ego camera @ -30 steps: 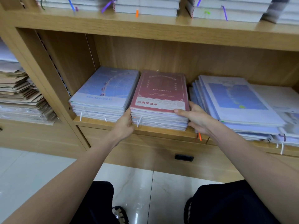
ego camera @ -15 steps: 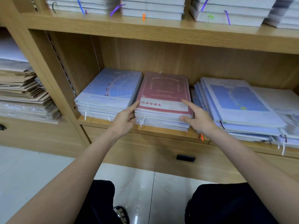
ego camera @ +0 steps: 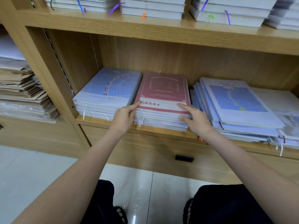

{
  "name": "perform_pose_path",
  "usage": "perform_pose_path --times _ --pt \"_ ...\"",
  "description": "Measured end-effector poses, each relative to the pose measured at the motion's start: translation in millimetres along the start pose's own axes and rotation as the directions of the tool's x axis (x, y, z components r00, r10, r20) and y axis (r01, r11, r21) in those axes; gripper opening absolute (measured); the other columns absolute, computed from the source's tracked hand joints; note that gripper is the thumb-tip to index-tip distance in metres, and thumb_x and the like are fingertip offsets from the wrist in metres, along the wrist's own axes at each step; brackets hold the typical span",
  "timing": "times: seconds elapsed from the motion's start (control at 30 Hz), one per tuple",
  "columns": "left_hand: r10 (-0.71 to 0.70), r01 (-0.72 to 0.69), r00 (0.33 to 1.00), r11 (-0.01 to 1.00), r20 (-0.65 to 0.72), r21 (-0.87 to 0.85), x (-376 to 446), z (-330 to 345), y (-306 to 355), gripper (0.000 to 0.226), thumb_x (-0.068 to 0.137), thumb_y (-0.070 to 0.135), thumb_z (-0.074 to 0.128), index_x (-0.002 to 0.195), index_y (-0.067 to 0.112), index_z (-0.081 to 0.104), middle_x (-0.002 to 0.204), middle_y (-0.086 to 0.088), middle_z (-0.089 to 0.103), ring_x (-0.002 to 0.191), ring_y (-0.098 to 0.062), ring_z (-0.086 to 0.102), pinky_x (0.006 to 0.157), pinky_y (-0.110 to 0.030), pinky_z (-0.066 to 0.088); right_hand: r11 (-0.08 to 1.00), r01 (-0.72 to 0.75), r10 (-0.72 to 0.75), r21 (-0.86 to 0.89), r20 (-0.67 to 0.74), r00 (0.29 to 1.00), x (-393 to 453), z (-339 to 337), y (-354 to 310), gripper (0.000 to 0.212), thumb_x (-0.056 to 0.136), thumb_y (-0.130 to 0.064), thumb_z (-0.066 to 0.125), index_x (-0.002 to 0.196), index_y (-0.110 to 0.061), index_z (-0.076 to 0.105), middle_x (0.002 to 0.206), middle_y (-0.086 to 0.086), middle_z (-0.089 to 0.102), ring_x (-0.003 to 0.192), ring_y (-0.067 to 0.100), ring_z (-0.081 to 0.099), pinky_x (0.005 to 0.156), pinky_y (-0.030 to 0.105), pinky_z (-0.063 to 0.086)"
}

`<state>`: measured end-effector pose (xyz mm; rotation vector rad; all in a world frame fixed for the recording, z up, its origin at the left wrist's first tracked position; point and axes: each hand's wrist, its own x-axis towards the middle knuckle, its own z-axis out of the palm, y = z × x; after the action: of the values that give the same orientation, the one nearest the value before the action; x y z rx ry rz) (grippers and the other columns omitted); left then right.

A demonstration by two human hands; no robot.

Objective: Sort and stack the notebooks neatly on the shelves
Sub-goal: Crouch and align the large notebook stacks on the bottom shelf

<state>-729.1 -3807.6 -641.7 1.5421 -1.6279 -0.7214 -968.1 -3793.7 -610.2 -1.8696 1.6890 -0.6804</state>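
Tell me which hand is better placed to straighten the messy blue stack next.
Right, probably. The right hand sits at the red-covered notebook stack's right edge, directly beside the fanned-out blue notebook stack; the left hand is on the far side.

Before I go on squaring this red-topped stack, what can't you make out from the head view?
- Red-topped stack: count unreadable, edges too thin.
- Left hand: fingertips hidden behind stack corner.
- Fanned blue stack: right end cut off by frame.
- Top-shelf stacks: cropped, blurred.
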Motion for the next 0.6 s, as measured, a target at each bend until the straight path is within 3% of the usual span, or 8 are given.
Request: perform_pose_path --times 0.13,0.27,0.33,0.37,0.43,0.47,0.53,0.6 --pt "0.01 -0.007 0.999 0.998 -0.043 0.054 -1 1 3 0.039 0.099 0.011 0.041 0.135 0.025 0.048 0.109 -0.011 0.066 0.099 -0.029 0.062 0.091 -0.038 0.051 1.0 -0.006 0.007 0.03 -0.017 1.0 -2 -2 -4 0.051 0.094 -0.014 0.055 0.141 -0.023 0.04 0.15 0.006 0.033 0.139 0.02 0.029 0.105 0.021 0.026" --pt "0.011 -0.015 0.999 0.996 0.042 0.088 -3 -1 -2 0.057 0.097 0.006 0.043 0.148 0.022 0.022 0.123 -0.004 0.059 0.11 -0.021 0.058 0.098 -0.032 0.045 0.999 -0.034 0.034 0.01 -0.02 0.999 -4 -5 -3 0.059 0.091 -0.019 0.06 0.145 -0.021 0.035 0.146 0.004 0.039 0.121 0.02 0.046 0.092 0.016 0.034" --pt "-0.002 -0.007 0.996 0.995 0.089 0.102 -3 -2 -7 0.065 0.093 -0.002 0.044 0.149 0.019 0.018 0.128 -0.008 0.057 0.119 -0.024 0.053 0.105 -0.034 0.04 0.998 -0.04 0.041 -0.055 0.002 0.999 -5 -6 -2 0.067 0.089 -0.019 0.063 0.147 -0.023 0.029 0.147 0.003 0.039 0.121 0.021 0.048 0.093 0.019 0.036" --pt "-0.011 0.001 0.995 0.994 0.095 0.106 -3 -2 -9 0.067 0.092 -0.006 0.044 0.148 0.019 0.018 0.13 -0.008 0.056 0.121 -0.024 0.052 0.107 -0.035 0.038 0.997 -0.042 0.042 -0.068 0.006 0.999 -5 -6 0 0.068 0.089 -0.016 0.063 0.147 -0.025 0.028 0.146 0.004 0.04 0.113 0.021 0.053 0.087 0.015 0.04" --pt "-0.028 0.018 0.995 0.995 0.093 0.102 -3 -3 -10 0.068 0.091 -0.008 0.043 0.148 0.02 0.019 0.133 -0.008 0.053 0.124 -0.023 0.049 0.108 -0.033 0.036 0.997 -0.053 0.053 -0.06 0.0 0.999 -5 -6 3 0.067 0.09 -0.011 0.061 0.146 -0.028 0.028 0.14 0.005 0.047 0.089 0.021 0.06 0.06 0.003 0.04" --pt "-0.031 0.022 0.995 0.995 0.091 0.096 -2 -3 -9 0.067 0.091 -0.008 0.043 0.148 0.02 0.02 0.134 -0.007 0.053 0.124 -0.022 0.049 0.108 -0.031 0.036 0.997 -0.058 0.058 -0.058 -0.004 0.998 -4 -6 4 0.067 0.091 -0.01 0.06 0.146 -0.029 0.027 0.138 0.005 0.049 0.091 0.023 0.061 0.056 0.002 0.039" --pt "-0.038 0.03 0.995 0.996 0.088 0.084 -2 -1 -8 0.067 0.091 -0.008 0.044 0.148 0.02 0.021 0.134 -0.007 0.053 0.124 -0.021 0.049 0.105 -0.025 0.034 0.996 -0.063 0.062 -0.066 -0.005 0.998 -3 -5 4 0.066 0.092 -0.01 0.058 0.146 -0.03 0.026 0.141 0.004 0.047 0.102 0.027 0.06 0.068 0.006 0.04" --pt "-0.049 0.041 0.995 0.995 0.086 0.087 0 1 -7 0.067 0.091 -0.009 0.043 0.148 0.02 0.021 0.133 -0.007 0.054 0.123 -0.022 0.05 0.102 -0.024 0.035 0.996 -0.066 0.066 -0.065 0.001 0.998 -3 -4 3 0.067 0.092 -0.01 0.057 0.147 -0.03 0.025 0.143 0.003 0.044 0.099 0.023 0.059 0.079 0.016 0.039"
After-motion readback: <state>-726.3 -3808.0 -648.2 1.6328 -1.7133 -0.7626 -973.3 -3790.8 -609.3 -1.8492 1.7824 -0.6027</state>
